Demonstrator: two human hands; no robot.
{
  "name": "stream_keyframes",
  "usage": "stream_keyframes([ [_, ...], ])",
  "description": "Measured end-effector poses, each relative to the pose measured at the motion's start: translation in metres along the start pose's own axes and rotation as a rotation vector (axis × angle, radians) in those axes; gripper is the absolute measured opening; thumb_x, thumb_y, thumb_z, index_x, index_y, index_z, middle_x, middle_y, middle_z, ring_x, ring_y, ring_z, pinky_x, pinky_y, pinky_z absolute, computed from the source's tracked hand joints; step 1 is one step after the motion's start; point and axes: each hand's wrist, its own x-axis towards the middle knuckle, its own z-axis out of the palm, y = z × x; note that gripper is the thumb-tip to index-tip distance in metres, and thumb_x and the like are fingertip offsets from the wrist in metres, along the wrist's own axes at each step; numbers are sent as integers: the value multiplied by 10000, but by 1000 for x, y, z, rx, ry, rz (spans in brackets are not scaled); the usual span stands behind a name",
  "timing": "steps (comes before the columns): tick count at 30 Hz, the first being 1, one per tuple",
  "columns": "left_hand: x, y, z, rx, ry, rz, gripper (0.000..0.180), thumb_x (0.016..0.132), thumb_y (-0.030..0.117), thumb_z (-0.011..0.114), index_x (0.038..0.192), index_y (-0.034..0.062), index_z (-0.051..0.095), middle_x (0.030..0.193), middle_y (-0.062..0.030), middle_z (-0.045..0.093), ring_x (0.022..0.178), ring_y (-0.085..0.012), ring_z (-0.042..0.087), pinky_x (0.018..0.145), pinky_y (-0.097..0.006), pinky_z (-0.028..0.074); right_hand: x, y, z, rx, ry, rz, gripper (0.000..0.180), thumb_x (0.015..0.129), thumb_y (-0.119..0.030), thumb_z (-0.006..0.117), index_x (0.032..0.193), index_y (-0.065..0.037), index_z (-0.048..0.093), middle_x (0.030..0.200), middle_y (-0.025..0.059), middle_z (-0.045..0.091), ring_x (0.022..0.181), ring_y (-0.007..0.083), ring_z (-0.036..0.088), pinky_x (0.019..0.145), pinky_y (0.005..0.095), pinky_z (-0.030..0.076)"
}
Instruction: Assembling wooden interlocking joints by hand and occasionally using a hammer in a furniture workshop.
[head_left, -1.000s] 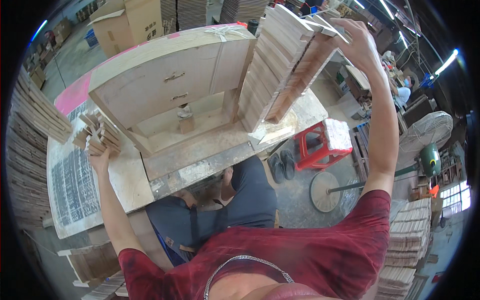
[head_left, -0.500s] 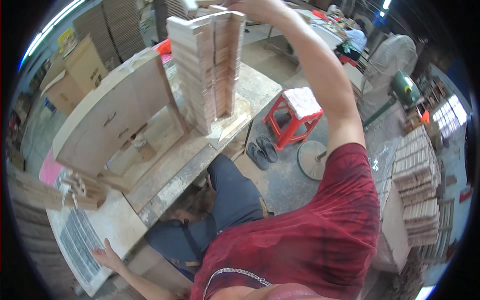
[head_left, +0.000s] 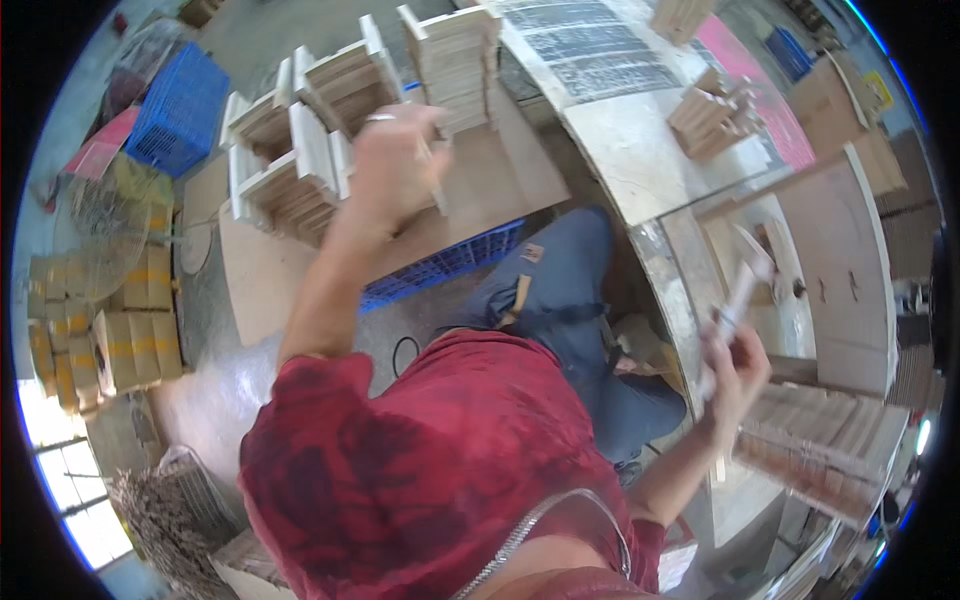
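The right hand (head_left: 735,368) has a narrow grip on a pale strip (head_left: 739,296), near the wooden case (head_left: 832,235) on the desk (head_left: 625,150). The left hand (head_left: 395,168) (blurred, I cannot tell its grip) is near wooden stacks (head_left: 456,80).

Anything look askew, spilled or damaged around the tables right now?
The small cluster of tan wooden pieces on the pale, flat table looks askew: its ends jut out unevenly, unlike the squarer stack of pale wooden strips at the right. I see no spill; fine damage can't be judged.
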Motion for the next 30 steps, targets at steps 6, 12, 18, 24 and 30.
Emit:
stream_keyframes([
  [6, -38, -98, -4, 398, -550, -334, 342, 896, 265, 710, 1115, 5, 665, 1059, -212, 707, 987, -419, 677, 847, -505, 547, 40, -14, 60, 243, -242, 91, 286, 830, -275, 834, 973, -48, 733, 824, 10, 697, 731, 92, 627, 660, 271, 504],
  [12, -38, -171, 24, 675, -582, -201, 129, 881, 119, 656, 1000, 69, 662, 951, -210, 689, 920, -432, 684, 783, -543, 543, 24, 44, 53, 398, -89, -70, 263, 801, -181, 873, 933, 6, 744, 707, -11, 666, 649, 63, 582, 581, 259, 467],
  [18, -24, -160, 24, 584, -556, -116, 141, 869, 135, 676, 957, 30, 641, 983, -225, 693, 963, -420, 673, 811, -530, 526, 30, 52, 48, 465, -119, -47, 264, 799, -172, 873, 950, 9, 753, 718, 0, 686, 648, 57, 598, 578, 256, 468],
  [24, -11, -144, 5, 284, -294, -87, 212, 949, 196, 681, 1052, 13, 651, 917, -206, 679, 879, -378, 664, 765, -468, 501, 34, 60, 51, 333, -88, 45, 273, 826, -224, 862, 979, -25, 755, 734, 15, 704, 666, 65, 624, 607, 257, 494],
  [30, 23, 55, 21, -991, -251, -78, 187, 994, 50, 630, 1163, -21, 667, 1058, -84, 726, 976, -119, 662, 892, -266, 520, 27, 55, 43, 454, -31, 141, 248, 946, -112, 739, 1167, -4, 702, 859, 23, 715, 731, 64, 647, 627, 218, 487],
])
